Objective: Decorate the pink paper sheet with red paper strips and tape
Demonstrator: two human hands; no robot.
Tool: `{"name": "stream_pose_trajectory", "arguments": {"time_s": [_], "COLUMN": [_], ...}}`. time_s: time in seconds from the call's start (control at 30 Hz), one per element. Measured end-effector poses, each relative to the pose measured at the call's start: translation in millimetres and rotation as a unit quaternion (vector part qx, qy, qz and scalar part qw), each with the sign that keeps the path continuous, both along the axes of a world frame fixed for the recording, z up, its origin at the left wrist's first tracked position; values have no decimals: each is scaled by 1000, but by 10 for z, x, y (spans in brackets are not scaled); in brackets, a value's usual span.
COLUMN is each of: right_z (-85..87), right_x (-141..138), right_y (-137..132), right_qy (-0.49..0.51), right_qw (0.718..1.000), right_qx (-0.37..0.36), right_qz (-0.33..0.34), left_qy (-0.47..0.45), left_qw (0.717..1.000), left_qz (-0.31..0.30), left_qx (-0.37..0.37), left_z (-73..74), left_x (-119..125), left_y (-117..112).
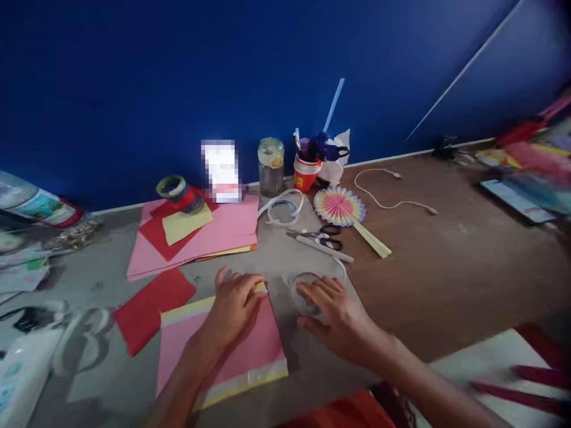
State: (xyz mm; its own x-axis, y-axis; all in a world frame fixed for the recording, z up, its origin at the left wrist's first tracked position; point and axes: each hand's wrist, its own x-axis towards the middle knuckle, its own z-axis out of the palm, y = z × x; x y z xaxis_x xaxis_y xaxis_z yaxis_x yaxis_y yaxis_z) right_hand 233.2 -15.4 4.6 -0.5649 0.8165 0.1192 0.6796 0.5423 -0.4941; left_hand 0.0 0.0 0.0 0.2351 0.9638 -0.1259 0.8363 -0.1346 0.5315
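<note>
My left hand (234, 306) lies flat, fingers stretched out, on the top edge of a small stack of pink and yellow paper sheets (250, 356). My right hand (334, 312) rests on the grey mat with its fingers spread over a clear roll of tape (300, 292), touching it. A red sheet (149, 309) lies just left of the stack. Scissors (323, 236) and a white pen-like stick (328, 249) lie beyond my right hand.
Farther back lie a pile of pink, red and yellow paper (200, 235), tape rolls (178, 191), a glass jar (270, 166), a red cup of pens (307, 169), a folded paper fan (341, 208) and a white cable (392, 202). Clutter lines both sides.
</note>
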Motion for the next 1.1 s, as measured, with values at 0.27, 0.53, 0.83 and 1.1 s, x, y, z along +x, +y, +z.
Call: {"name": "stream_pose_trajectory", "arguments": {"time_s": [0.27,0.53,0.83,1.1], "right_z": [-244,44,-116,-184], "right_x": [-6,270,122,-406], "right_y": [-116,259,612,293], "right_qy": [-25,-65,-64,192], "right_qw": [994,978,987,956], "right_qx": [75,197,136,-205], "right_qz": [77,18,-51,-82], "left_qy": [-23,-40,-34,-55], "left_qw": [999,997,994,993], "left_qz": [-18,-2,-12,-12], "left_qx": [32,66,100,105], "left_z": [-146,-237,-247,-254], "left_x": [54,146,164,123], "left_y": [-41,-82,-98,-104]}}
